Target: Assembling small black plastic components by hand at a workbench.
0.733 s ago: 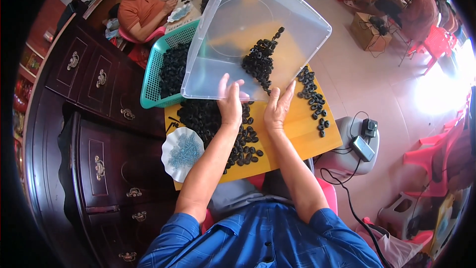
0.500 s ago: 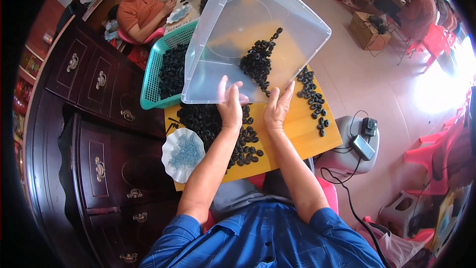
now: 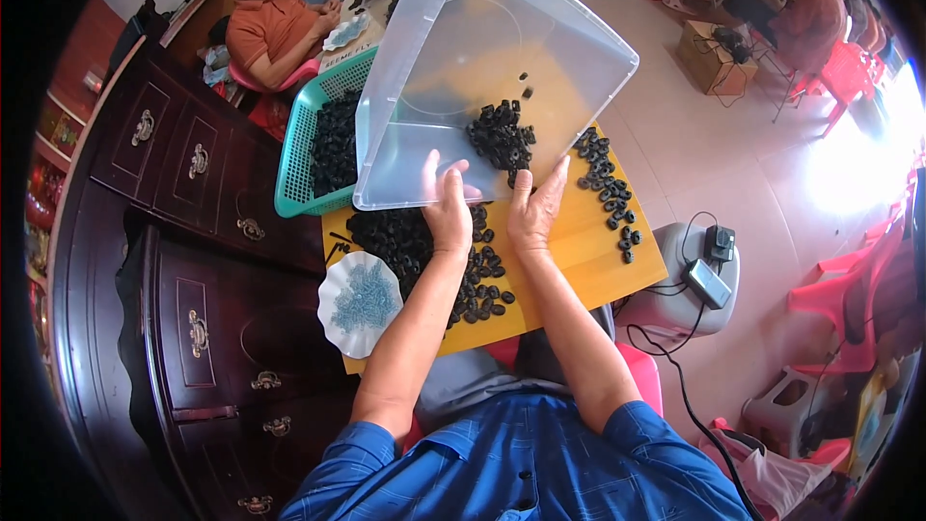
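A large clear plastic bin point(image 3: 579, 48) is tilted over the yellow tabletop point(image 3: 632, 275). My left hand point(image 3: 449, 217) grips its near rim, some fingers showing against the plastic. Closed on the same rim, further right, is my right hand point(image 3: 535, 212). A heap of small black ring-like pieces point(image 3: 500, 135) lies in the bin by my right thumb, with a couple of loose ones above it. More black pieces point(image 3: 386, 241) are piled on the tabletop under my left forearm, and others form a strip point(image 3: 606, 183) along the right edge.
A white scalloped dish point(image 3: 333, 323) of pale blue bits sits at the near left. Behind it is a green basket point(image 3: 294, 169) of black pieces. A dark drawer cabinet point(image 3: 106, 260) borders the left; a grey box with devices point(image 3: 709, 285) stands right. A person point(image 3: 275, 29) sits beyond.
The black pieces in the bin have shifted from a tall, trailing heap to a lower, bunched one, with a couple now apart. The bin and both hands have moved only slightly.
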A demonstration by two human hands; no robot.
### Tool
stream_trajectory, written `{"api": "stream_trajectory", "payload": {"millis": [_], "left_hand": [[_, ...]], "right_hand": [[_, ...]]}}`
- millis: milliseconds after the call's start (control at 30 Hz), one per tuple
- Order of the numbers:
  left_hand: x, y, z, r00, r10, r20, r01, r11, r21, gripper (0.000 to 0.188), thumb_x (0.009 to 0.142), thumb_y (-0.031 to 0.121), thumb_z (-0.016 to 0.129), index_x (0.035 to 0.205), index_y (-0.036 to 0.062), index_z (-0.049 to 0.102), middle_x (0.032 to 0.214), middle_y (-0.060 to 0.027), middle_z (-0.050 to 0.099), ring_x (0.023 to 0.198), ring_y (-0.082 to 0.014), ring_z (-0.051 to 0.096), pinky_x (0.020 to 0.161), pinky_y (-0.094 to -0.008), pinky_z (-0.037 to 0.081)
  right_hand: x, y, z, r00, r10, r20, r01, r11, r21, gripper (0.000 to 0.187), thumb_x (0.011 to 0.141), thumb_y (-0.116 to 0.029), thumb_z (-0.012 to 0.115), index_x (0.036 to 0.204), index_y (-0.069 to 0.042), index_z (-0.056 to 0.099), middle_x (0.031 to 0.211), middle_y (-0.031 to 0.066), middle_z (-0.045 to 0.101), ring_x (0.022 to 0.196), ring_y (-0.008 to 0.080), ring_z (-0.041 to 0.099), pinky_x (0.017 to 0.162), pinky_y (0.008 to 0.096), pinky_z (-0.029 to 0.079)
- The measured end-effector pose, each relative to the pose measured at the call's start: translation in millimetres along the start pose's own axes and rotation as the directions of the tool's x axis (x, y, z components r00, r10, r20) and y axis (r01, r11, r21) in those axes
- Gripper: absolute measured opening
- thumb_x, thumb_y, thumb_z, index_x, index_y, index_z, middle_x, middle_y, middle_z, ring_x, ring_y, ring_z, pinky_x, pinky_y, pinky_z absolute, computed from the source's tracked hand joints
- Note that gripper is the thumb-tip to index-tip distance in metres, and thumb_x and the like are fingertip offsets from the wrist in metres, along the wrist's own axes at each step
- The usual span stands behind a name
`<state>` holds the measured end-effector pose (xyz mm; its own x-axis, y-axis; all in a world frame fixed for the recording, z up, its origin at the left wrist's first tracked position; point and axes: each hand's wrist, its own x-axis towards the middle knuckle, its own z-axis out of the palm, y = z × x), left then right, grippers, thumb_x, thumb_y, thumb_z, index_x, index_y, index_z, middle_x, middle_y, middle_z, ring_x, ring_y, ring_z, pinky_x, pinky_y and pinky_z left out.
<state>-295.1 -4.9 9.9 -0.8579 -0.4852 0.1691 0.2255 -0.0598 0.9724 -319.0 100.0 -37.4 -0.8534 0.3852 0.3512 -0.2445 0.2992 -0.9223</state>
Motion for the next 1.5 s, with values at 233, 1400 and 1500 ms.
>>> {"api": "stream_trajectory", "payload": {"millis": [233, 1400, 1500], "left_hand": [[3, -4, -5, 0.998, 0.059, -0.002, -0.059, 0.998, 0.009, 0.056, 0.104, 0.021, 0.051, 0.152, 0.0013, 0.031, 0.118, -0.0134, 0.068, 0.069, -0.0102, 0.059, 0.062, -0.0249, 0.056], [-7, 8, -7, 0.970, 0.221, 0.099, -0.231, 0.967, 0.105, 0.052, 0.106, 0.015, 0.045, 0.153, 0.0016, 0.028, 0.123, -0.0148, 0.064, 0.077, -0.0111, 0.055, 0.075, -0.0251, 0.050], [-1, 2, -8, 0.956, 0.276, 0.096, -0.286, 0.952, 0.108, 0.051, 0.107, 0.018, 0.045, 0.153, 0.0020, 0.030, 0.122, -0.0112, 0.066, 0.079, -0.0082, 0.055, 0.074, -0.0222, 0.048]], "right_hand": [[-3, -9, 4, 0.997, -0.071, 0.024, 0.073, 0.989, -0.127, 0.085, 0.096, -0.028, 0.062, 0.153, 0.011, 0.012, 0.156, 0.0343, 0.023, 0.145, 0.0479, 0.024, 0.121, 0.0490, 0.021], [-15, -10, -26, 0.987, -0.073, 0.142, 0.112, 0.950, -0.292, 0.087, 0.087, -0.022, 0.073, 0.150, 0.011, 0.022, 0.153, 0.0303, 0.031, 0.144, 0.0456, 0.028, 0.120, 0.0489, 0.024], [-16, -8, -28, 0.985, -0.091, 0.147, 0.134, 0.940, -0.315, 0.085, 0.090, -0.026, 0.069, 0.151, 0.011, 0.023, 0.152, 0.0321, 0.032, 0.144, 0.0459, 0.028, 0.120, 0.0486, 0.024]]}}
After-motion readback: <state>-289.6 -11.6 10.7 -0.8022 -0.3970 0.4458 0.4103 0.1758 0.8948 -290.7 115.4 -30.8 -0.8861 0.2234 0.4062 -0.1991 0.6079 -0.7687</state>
